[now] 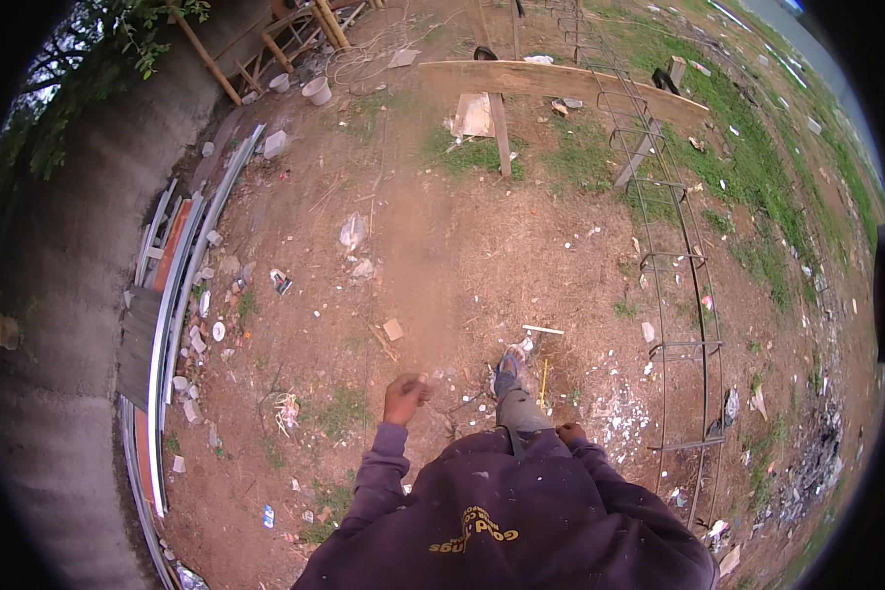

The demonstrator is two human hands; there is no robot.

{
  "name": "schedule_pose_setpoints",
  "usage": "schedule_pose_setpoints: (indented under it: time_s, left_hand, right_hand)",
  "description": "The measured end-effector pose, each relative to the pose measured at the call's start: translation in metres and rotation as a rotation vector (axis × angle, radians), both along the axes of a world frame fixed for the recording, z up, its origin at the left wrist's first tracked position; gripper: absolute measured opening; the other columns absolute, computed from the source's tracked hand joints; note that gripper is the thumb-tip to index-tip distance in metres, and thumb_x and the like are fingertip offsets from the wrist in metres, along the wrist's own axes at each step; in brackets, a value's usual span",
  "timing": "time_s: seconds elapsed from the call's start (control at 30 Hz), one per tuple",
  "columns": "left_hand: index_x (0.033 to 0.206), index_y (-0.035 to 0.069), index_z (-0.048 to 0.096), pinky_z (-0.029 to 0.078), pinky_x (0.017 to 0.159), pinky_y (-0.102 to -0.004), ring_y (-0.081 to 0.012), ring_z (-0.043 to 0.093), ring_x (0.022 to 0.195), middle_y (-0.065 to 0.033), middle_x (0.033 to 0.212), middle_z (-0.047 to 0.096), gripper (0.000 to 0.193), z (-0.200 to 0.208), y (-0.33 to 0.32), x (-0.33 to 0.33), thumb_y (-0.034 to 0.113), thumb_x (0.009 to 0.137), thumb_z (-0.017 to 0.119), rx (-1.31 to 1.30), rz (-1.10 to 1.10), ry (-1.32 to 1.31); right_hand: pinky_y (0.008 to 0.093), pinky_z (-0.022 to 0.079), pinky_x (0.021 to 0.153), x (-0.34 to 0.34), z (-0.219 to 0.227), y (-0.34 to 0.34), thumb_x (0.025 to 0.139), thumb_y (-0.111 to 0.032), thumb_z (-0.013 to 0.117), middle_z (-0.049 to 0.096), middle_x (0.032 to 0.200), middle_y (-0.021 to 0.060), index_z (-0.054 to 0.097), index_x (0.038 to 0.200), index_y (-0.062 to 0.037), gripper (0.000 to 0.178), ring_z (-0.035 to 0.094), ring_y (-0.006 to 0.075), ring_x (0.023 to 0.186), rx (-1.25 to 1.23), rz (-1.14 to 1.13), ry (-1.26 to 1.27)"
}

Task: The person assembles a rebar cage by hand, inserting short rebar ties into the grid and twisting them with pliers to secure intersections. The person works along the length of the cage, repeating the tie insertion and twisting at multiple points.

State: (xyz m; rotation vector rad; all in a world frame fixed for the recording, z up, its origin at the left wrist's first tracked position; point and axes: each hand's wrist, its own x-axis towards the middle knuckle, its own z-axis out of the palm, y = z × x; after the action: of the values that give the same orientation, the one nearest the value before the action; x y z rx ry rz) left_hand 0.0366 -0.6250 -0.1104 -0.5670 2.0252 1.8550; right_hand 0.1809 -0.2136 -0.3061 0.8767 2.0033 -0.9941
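Note:
My left hand (406,397) hangs in front of me over the bare dirt, its fingers curled in with nothing seen in them. At my right hip, my right hand (570,433) shows only in small part past the dark purple sleeve (600,460); its fingers are hidden. One foot (508,362) in a sandal is set forward on the ground, below a grey trouser leg (523,408). A white strip (543,329) and a thin yellow stick (544,382) lie beside that foot. Neither hand touches them.
A long steel rebar cage (680,275) runs along the right. Ahead, a wooden plank (560,77) stands on posts across the ground. Metal channels (172,324) are stacked by the concrete wall (59,324) on the left. Buckets (316,91), stones and litter are scattered about.

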Motion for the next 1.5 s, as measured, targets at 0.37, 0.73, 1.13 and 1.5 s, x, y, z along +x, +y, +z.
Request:
schedule_pose_setpoints:
  time_s: [0.37, 0.73, 1.13, 1.5]
  left_hand:
    - [0.095, 0.004, 0.064, 0.050, 0.058, -0.0245, -0.0112, 0.065, 0.067, -0.0056, 0.081, 0.070, 0.024, 0.022, 0.056, -0.332, 0.028, 0.095, 0.066, 0.047, 0.133, 0.133]
    - [0.089, 0.008, 0.061, 0.055, 0.060, -0.0338, -0.0193, 0.067, 0.067, -0.0071, 0.078, 0.068, 0.046, 0.063, 0.203, -0.805, 0.052, 0.099, 0.051, 0.343, -0.244, 0.010]
    - [0.095, 0.012, 0.059, 0.050, 0.063, -0.0355, -0.0180, 0.061, 0.074, -0.0038, 0.086, 0.064, 0.035, -0.041, 0.307, -1.123, 0.046, 0.098, 0.055, 0.498, -0.074, -0.112]
    - [0.074, 0.008, 0.054, 0.039, 0.044, -0.0277, -0.0165, 0.050, 0.050, -0.0048, 0.063, 0.055, 0.022, -0.006, 0.365, -1.109, 0.022, 0.090, 0.055, 0.188, 0.085, 0.097]
  right_hand:
    - [0.0400, 0.056, 0.083, -0.400, 0.013, 0.058, 0.087, -0.037, 0.063, 0.073, 0.093, 0.0187, 0.073, 0.105, -0.0068, 0.036, 0.072, 0.0322, 0.089, -0.149, 0.005, 0.223]
    - [0.0313, 0.056, 0.059, -0.572, 0.006, 0.054, 0.090, -0.021, 0.065, 0.071, 0.082, 0.0144, 0.066, 0.107, 0.0005, 0.028, 0.069, 0.0197, 0.067, -0.153, -0.596, 0.357]
    - [0.0327, 0.053, 0.051, -0.525, 0.065, -0.127, 0.091, -0.025, 0.062, 0.072, 0.084, 0.0109, 0.064, 0.110, -0.0039, 0.028, 0.070, 0.0193, 0.064, -0.073, -1.455, 0.106]
    - [0.0326, 0.056, 0.062, -0.536, 0.065, -0.302, 0.087, -0.032, 0.063, 0.074, 0.089, 0.0109, 0.068, 0.114, -0.0054, 0.037, 0.073, 0.0185, 0.074, -0.011, -1.892, 0.205]
